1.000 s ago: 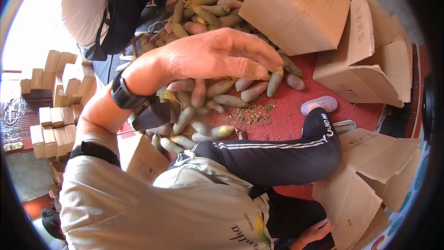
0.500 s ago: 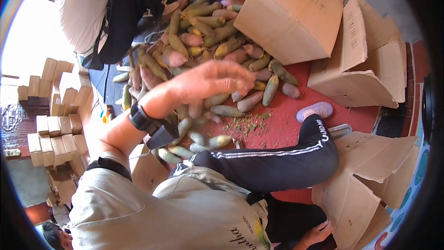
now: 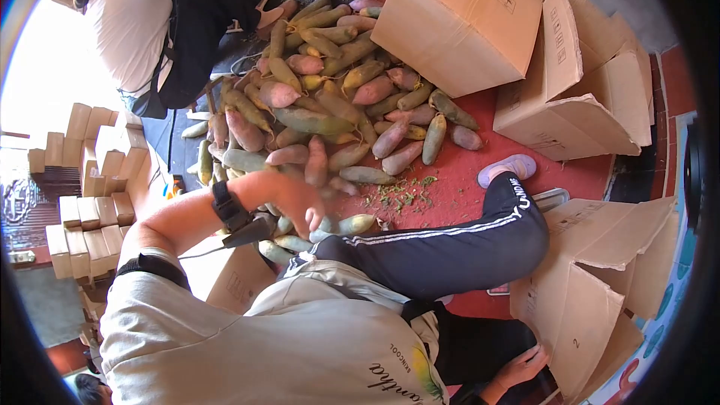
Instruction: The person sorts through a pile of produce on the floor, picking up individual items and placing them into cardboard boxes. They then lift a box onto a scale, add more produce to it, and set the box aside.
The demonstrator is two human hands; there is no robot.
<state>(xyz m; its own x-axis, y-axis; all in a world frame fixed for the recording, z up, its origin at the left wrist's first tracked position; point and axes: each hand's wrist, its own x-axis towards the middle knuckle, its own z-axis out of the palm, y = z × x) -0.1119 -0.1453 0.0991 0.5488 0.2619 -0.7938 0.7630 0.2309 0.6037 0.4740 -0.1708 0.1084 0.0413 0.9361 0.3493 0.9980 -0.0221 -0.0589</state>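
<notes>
My left hand, smeared by motion, hovers over the near side of a pile of long green and pinkish root vegetables that look like radishes. Its fingers hang bent and apart, with nothing visible in them. A black band with a dark block circles the left wrist. Below the hand lie several pale green root vegetables beside my striped trouser leg. Low on the right, my right hand rests by my other knee, its fingers stretched out against an open cardboard box.
A large carton and another open box stand beyond the pile. A co-worker in a white shirt sits at the upper left. Box stacks line the left. Green scraps litter the red floor.
My left hand has drawn back from over the pile toward my body, its fingers now bent downward. A long green vegetable shows where the forearm was. My right hand stays by the box.
</notes>
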